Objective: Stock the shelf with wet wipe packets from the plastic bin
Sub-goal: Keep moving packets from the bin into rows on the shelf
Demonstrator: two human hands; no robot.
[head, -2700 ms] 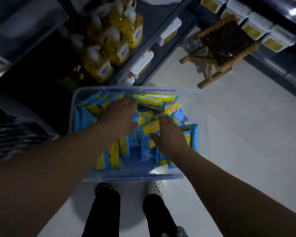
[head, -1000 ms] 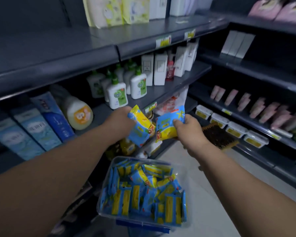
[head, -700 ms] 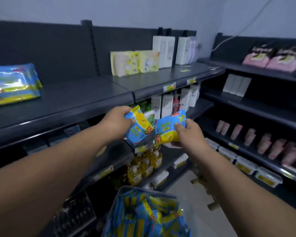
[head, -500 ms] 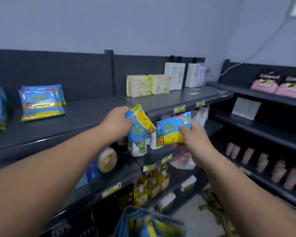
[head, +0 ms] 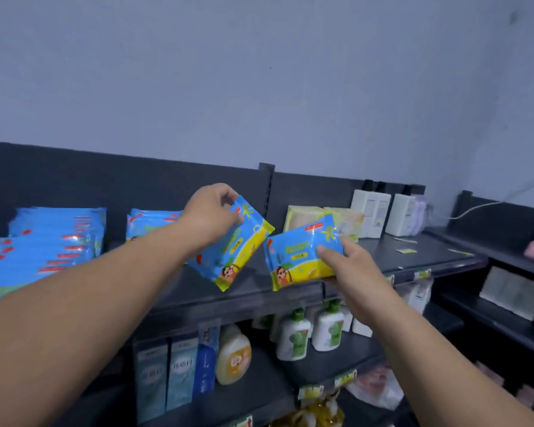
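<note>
My left hand (head: 210, 215) grips a blue and yellow wet wipe packet (head: 238, 251), tilted, above the dark top shelf (head: 253, 288). My right hand (head: 352, 269) holds a second wet wipe packet (head: 296, 257) of the same kind, just right of the first and over the shelf's front edge. On the shelf to the left lie stacked wet wipe packets (head: 53, 241), with another stack (head: 151, 223) partly hidden behind my left forearm. The plastic bin is out of view.
Pale yellow packs (head: 309, 217) and white boxes (head: 373, 214) stand further right on the top shelf. One level down are white and green bottles (head: 309, 331), an orange bottle (head: 233, 355) and blue boxes (head: 173, 371). More dark shelving (head: 506, 303) stands at the right.
Both hands left the bin, each with one packet, and rose to the top shelf. My view swung up from the bin. The left packet is now over the shelf.
</note>
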